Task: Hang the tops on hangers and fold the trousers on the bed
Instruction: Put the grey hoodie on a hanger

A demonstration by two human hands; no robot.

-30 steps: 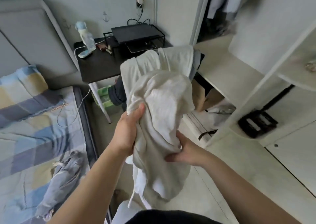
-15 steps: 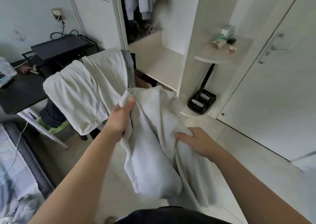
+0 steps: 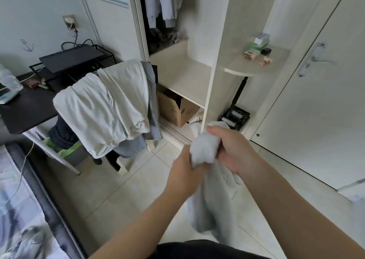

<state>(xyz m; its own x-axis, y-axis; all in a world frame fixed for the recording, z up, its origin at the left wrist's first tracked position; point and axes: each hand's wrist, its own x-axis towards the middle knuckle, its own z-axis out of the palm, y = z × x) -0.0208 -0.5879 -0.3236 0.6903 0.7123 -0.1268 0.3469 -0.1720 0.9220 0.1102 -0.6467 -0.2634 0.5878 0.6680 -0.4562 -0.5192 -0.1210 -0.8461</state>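
Hands closer now: left hand (image 3: 185, 171), right hand (image 3: 231, 150) grip the white garment (image 3: 205, 148) (rest hangs below).

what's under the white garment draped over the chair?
Under the white garment a grey garment shows along its right edge and bottom, and a dark bunched garment at its lower left. Pale chair legs show below; the chair's back and seat are covered.

garment (image 3: 205, 150) gripped between left hand (image 3: 185, 171) at 7 o'clock and right hand (image 3: 231, 150) at 3, clothes (image 3: 102, 104) draped over chair (image 3: 122, 168) at 10 before desk (image 3: 27, 108), wardrobe shelf (image 3: 187, 79) at 12 (cardboard box (image 3: 173, 108) beneath it), corner shelf (image 3: 254, 67) at 1, bed (image 3: 11, 209) at 8
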